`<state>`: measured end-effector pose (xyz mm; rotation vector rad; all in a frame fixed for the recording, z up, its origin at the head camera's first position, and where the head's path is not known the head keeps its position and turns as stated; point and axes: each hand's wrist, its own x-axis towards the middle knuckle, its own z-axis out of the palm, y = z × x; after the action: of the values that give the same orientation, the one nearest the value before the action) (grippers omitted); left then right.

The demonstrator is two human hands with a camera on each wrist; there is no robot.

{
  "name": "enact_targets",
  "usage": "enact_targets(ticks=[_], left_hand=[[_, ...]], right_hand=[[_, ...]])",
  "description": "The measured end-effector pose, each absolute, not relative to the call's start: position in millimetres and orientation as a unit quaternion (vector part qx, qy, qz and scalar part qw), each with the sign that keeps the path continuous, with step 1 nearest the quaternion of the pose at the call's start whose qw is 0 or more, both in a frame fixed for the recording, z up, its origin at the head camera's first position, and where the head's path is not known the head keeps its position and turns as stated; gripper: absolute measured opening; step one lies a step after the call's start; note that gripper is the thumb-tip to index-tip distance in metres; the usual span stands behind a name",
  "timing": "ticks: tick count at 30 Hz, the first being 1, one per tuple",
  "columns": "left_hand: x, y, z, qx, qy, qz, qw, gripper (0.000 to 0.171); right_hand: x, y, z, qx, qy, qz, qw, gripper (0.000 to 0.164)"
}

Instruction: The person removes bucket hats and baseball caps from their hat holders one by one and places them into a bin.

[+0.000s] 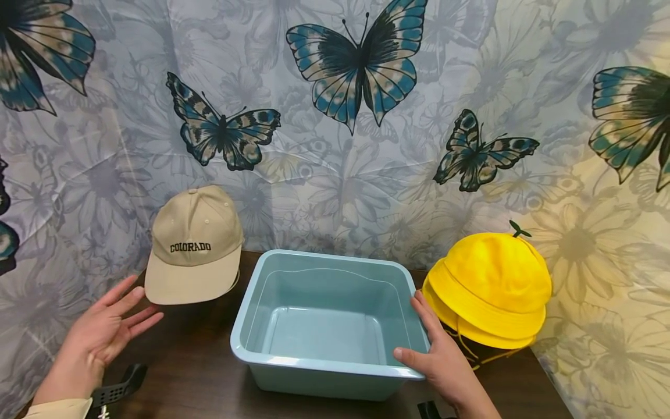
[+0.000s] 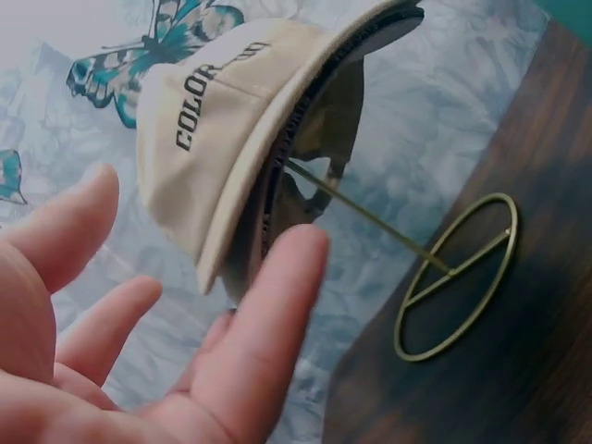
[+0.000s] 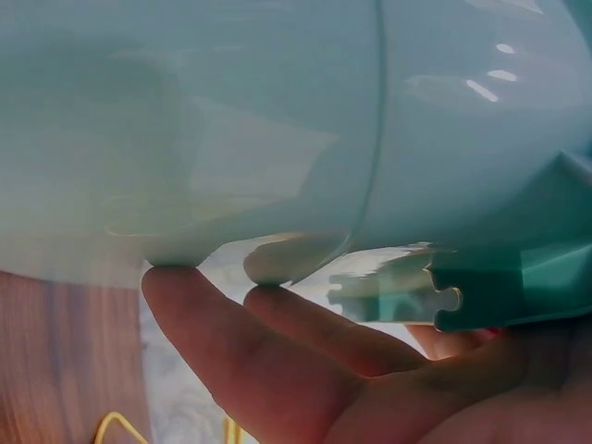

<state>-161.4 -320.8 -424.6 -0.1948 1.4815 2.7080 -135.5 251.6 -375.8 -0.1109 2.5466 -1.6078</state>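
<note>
A light blue plastic basin [image 1: 324,372] stands on the table with nothing in it. My right hand [image 1: 445,355] holds its right rim, the thumb over the inside edge and the fingers along the outer wall. In the right wrist view two fingertips [image 3: 171,282] press against the glossy basin side [image 3: 231,111]. Over on the left, a beige baseball cap [image 1: 193,250] lettered COLORADO sits on a thin brass stand [image 2: 453,273]. My left hand [image 1: 107,326] is beside the cap's brim, fingers spread, palm turned toward it and holding nothing.
A yellow bucket hat [image 1: 492,285] with a green sprout on top stands right of the basin, close to my right hand, its cord hanging down. Behind everything hangs a butterfly-print cloth [image 1: 345,192]. Dark wood tabletop [image 1: 183,361] shows between the cap and the basin.
</note>
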Motion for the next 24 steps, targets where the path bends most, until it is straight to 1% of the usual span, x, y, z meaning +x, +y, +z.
enact_targets(ticks=[2, 4, 9, 15, 20, 24], left_hand=[[-162.4, -322.0, -427.8, -0.059, 0.446, 0.893, 0.016, 0.044], [-163.1, -322.8, -430.1, -0.057, 0.423, 0.904, 0.008, 0.034], [-166.2, -320.9, -432.3, -0.060, 0.377, 0.924, 0.009, 0.037], [-169.4, -314.4, -435.7, -0.086, 0.331, 0.940, 0.021, 0.037], [-172.0, -311.4, -436.8, -0.106, 0.338, 0.935, 0.023, 0.035], [-173.5, -312.2, -436.2, -0.114, 0.364, 0.924, 0.036, 0.034]], right_hand=[[-135.8, 251.4, -376.0, -0.035, 0.843, -0.533, 0.063, 0.102], [-135.7, 251.4, -376.1, -0.034, 0.844, -0.532, 0.062, 0.102], [-134.3, 252.0, -376.2, -0.039, 0.847, -0.527, 0.057, 0.100], [-134.5, 253.1, -376.8, -0.041, 0.848, -0.525, 0.055, 0.100], [-134.7, 253.4, -377.8, -0.038, 0.846, -0.529, 0.057, 0.100], [-134.6, 253.8, -378.8, -0.039, 0.849, -0.524, 0.054, 0.099]])
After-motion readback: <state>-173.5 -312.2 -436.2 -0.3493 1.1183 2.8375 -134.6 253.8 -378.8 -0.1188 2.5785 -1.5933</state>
